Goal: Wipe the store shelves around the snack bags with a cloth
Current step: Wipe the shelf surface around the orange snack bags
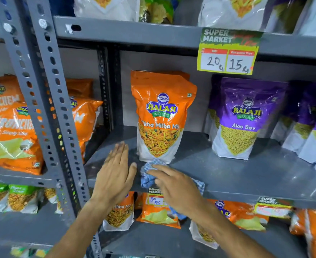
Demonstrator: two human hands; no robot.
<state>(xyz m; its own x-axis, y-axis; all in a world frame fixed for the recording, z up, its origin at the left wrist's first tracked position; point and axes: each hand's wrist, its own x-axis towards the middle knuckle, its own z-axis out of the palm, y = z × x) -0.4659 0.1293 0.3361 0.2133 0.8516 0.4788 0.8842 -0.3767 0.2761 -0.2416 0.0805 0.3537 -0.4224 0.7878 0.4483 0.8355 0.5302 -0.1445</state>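
Observation:
A blue-and-white checked cloth lies on the grey shelf at its front edge, just in front of an upright orange snack bag. My right hand rests on the cloth with the fingers stretched flat, pressing it to the shelf. My left hand hovers flat and open just left of the cloth and the orange bag, holding nothing. Purple Aloo Sev bags stand further right on the same shelf.
A perforated grey upright post stands to the left, with orange chip bags on the neighbouring shelf. A yellow price tag hangs from the shelf above. More snack bags fill the shelf below.

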